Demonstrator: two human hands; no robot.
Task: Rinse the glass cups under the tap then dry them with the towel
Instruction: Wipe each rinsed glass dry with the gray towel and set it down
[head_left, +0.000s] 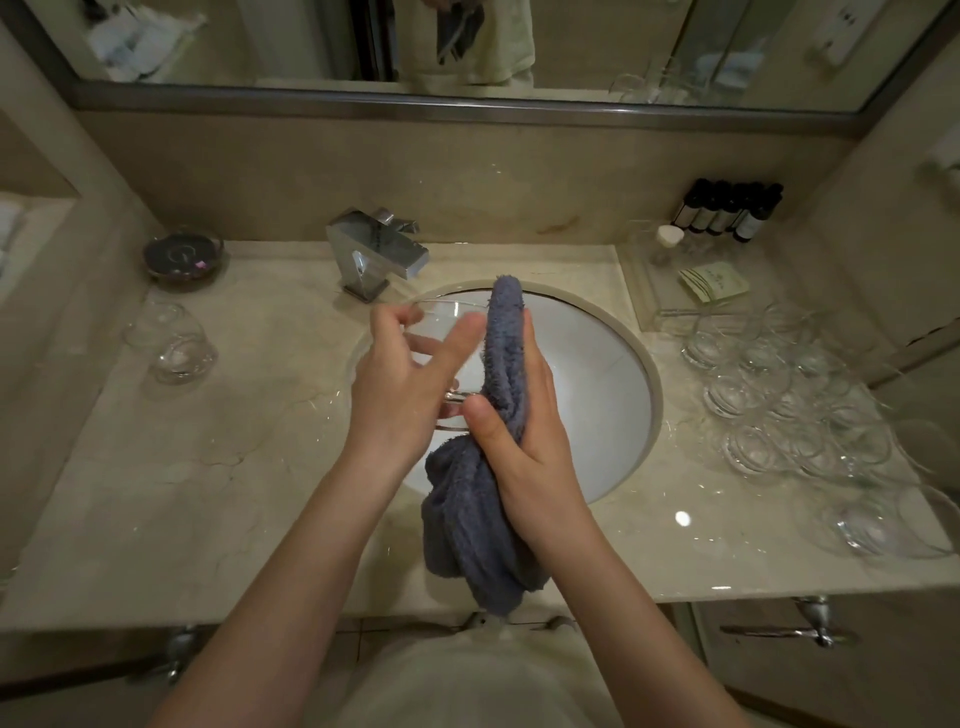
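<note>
While the left hand (400, 379) fingers cradle a glass cup (441, 358), the right hand (524, 441) fingers clamp the towel (467, 519), drying; many cups (789, 400) on the surface (234, 467) probably wait.

The glass cup (441, 358) above the sink (597, 374) is half hidden: the left hand (400, 384) covers its near side and the towel (488, 467) its right side. Right of the sink, the outermost glasses (810, 405) run off the picture's edge. The bottles (727, 210) behind them carry labels too small to read.
</note>
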